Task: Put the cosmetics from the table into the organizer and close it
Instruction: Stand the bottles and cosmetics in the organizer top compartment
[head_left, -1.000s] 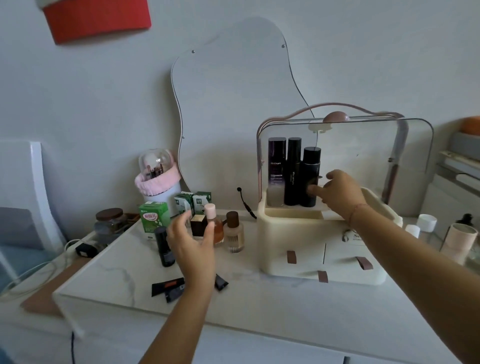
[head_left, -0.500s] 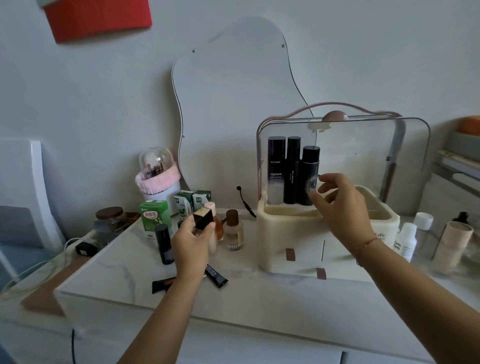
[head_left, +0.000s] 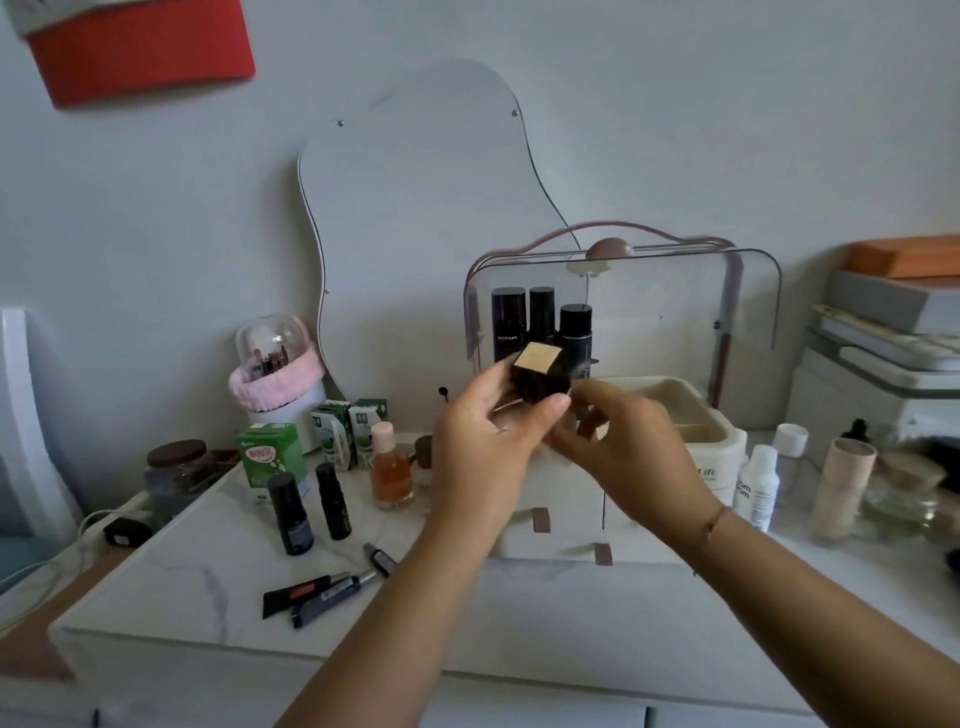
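Note:
My left hand (head_left: 483, 452) grips a bottle with a black cube cap and gold top (head_left: 540, 376), raised in front of the cream organizer (head_left: 717, 457). My right hand (head_left: 634, 457) meets it from the right, fingers curled at the bottle's hidden lower part. The organizer's clear lid (head_left: 675, 312) stands raised, and three dark bottles (head_left: 540, 322) stand in its back left corner. On the table to the left are an orange bottle with a pink cap (head_left: 390, 470), two black bottles (head_left: 291, 514), a brown-capped bottle (head_left: 423, 457) partly hidden, and several dark tubes (head_left: 311, 592).
Green cartons (head_left: 270, 460), a domed brush holder (head_left: 278, 374) and a brown-lidded jar (head_left: 176, 470) stand at the back left. A wavy mirror (head_left: 415, 234) leans on the wall. Right of the organizer are a white bottle (head_left: 758, 486), a pink tube (head_left: 841, 488) and stacked boxes (head_left: 883, 353).
My left hand picked the cube-capped bottle off the table and carried it right and up to the organizer. My right hand left the dark bottles and came down to meet it.

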